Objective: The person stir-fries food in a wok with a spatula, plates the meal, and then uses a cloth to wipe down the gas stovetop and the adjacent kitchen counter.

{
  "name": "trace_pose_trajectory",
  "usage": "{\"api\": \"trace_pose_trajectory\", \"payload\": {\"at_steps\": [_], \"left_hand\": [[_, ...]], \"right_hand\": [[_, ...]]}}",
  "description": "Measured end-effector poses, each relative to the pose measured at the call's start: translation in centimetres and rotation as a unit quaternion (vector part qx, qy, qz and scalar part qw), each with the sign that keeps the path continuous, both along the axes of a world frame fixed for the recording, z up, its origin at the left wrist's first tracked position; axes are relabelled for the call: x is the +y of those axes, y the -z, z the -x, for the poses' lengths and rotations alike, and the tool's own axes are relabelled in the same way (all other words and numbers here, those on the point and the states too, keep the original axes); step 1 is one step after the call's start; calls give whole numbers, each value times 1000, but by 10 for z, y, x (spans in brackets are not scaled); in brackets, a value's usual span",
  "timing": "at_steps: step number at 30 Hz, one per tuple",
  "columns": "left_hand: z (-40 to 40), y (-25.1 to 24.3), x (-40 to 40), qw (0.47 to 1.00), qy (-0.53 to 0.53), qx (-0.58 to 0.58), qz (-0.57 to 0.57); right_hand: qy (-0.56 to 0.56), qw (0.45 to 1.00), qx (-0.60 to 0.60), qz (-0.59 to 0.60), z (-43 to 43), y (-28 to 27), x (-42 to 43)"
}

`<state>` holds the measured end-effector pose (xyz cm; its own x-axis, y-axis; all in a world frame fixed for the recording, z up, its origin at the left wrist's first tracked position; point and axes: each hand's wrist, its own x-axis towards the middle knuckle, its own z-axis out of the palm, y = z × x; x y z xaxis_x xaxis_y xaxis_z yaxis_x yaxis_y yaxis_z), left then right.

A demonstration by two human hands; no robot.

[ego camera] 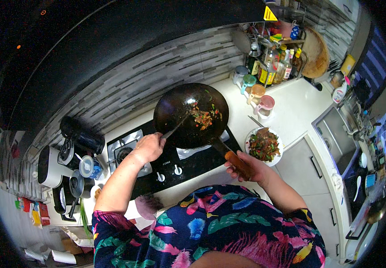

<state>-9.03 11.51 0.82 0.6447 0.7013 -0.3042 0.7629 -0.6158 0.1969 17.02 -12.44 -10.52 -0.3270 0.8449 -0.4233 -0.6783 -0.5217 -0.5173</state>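
My left hand [148,147] grips the handle of a metal spatula [179,126], whose blade lies among the food inside a black wok [172,107]. Chopped green and red pieces with browned bits [203,120] lie in that wok. With my right hand [246,167] I hold the wok by its wooden handle [241,164]. The wok is over the right side of a black gas hob [193,171]; whether it rests on the burner is hidden. Right of it, a white plate [275,161] bears a heap of cooked food [264,144], with chopsticks [256,121] at its edge.
Lidded seasoning jars [265,105] stand behind the plate, near a rack of bottles [280,67]. A sink [337,137] is at the right. Left of the hob are a saucepan [79,184] and a blue-and-white container [90,167]. A dark range hood [129,30] hangs above.
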Motion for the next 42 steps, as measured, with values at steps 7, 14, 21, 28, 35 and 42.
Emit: {"api": "trace_pose_trajectory", "payload": {"at_steps": [7, 14, 21, 28, 35, 42], "left_hand": [[-28, 29, -2, 980, -89, -175, -19], [-41, 57, -21, 976, -94, -198, 9], [15, -11, -12, 998, 57, 3, 22], [8, -26, 4, 991, 64, 34, -113], [-34, 26, -6, 990, -5, -54, -129], [28, -16, -17, 985, 114, 73, -106]], "right_hand": [[13, 999, 25, 24, 8, -15, 1], [-16, 998, 53, 39, 6, -8, 3], [-5, 996, 75, 48, 6, -6, 5], [-20, 993, 107, 41, -1, 12, 6], [-11, 989, 142, 31, 5, 13, 0], [98, 990, 78, 63, 31, -20, 1]]}}
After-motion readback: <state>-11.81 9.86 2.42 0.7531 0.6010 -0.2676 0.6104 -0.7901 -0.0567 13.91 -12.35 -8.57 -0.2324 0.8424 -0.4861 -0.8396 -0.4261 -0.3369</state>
